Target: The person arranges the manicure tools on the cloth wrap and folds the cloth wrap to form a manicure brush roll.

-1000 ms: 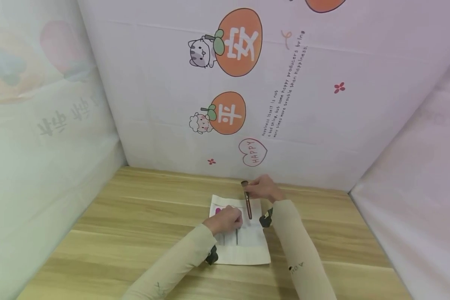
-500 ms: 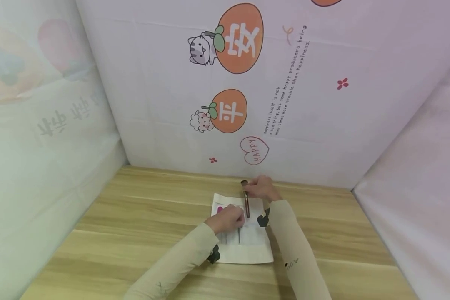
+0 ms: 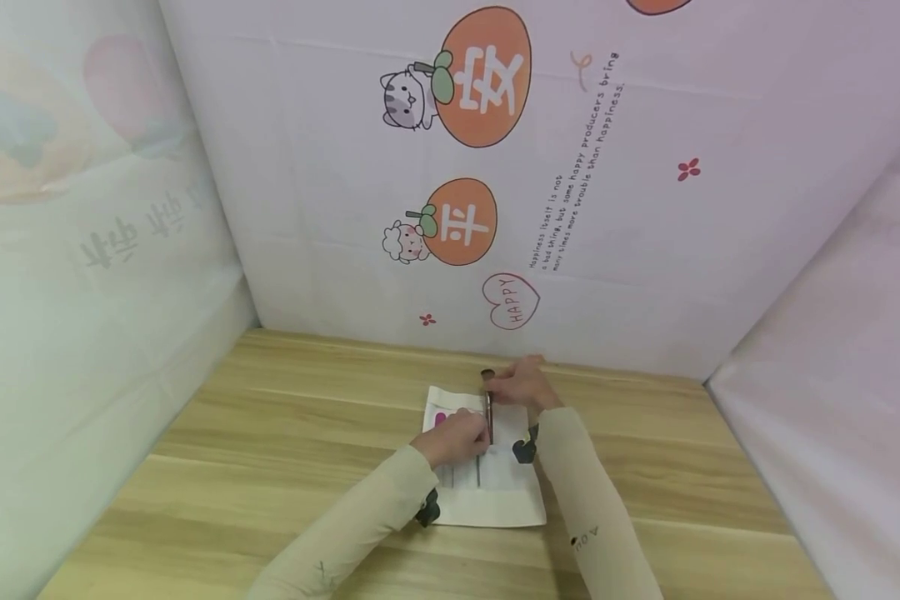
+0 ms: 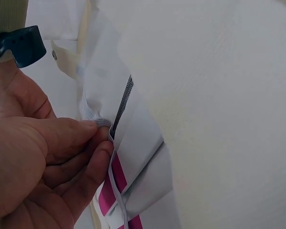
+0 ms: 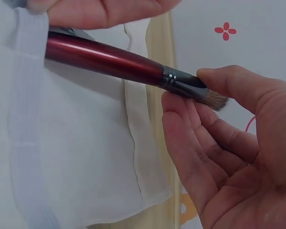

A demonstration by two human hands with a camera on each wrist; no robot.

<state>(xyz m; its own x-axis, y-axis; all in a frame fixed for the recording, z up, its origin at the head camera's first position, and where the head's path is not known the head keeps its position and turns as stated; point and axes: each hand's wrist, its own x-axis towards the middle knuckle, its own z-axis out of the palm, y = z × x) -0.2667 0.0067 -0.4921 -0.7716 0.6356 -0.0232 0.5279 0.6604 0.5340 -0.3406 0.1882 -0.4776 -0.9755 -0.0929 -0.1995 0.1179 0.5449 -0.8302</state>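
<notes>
A white fabric brush roll (image 3: 495, 510) lies unfolded on the table. My left hand (image 3: 456, 437) pinches the edge of its pale elastic band (image 5: 27, 119) between thumb and fingers, lifting it a little in the left wrist view. My right hand (image 3: 523, 385) pinches a makeup brush (image 5: 105, 59) at its dark metal collar. This brush has a glossy dark red handle and short brown bristles (image 5: 217, 101). Its handle points toward me, with the far end passing behind the elastic band and hidden there in the right wrist view.
Magenta patches (image 3: 440, 418) show on the roll beside my left hand. The wood-grain table (image 3: 270, 467) meets a printed white cloth wall (image 3: 330, 292) just behind my right hand. More white cloth (image 3: 847, 333) hangs at both sides.
My right hand has brought the brush slightly left and then a little toward me, so its handle now lies against the left fingers. The left hand keeps its pinch on the band.
</notes>
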